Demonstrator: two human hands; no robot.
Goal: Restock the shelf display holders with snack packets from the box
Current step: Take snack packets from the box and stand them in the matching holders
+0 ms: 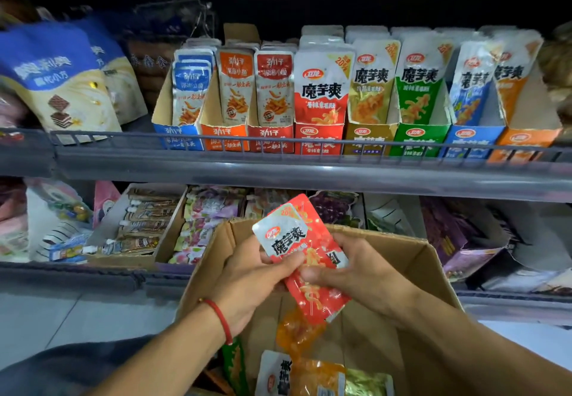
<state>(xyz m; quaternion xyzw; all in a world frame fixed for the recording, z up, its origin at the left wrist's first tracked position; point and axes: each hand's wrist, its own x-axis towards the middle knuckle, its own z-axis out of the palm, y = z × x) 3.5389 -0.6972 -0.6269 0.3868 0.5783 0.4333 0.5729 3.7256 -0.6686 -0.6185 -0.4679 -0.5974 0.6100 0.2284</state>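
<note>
Both hands hold red packets (pixel 301 250) above the open box (pixel 414 259): left hand (pixel 253 275) pinches the stack near its top, right hand (pixel 356 268) curls fingers round the lower part. Risk: foil is slick and the stack fanned, so one packet may slide back into the box. The red holder (pixel 318 139) on the upper shelf looks nearly full; forcing more in may crumple packets.

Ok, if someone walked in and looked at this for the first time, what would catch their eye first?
Probably the red snack packets held up in both hands, the left hand and right hand pinching them over the open cardboard box at the bottom centre. Next, the row of colourful display holders on the upper shelf, packed with upright packets, with the big blue bag at far left.
</note>
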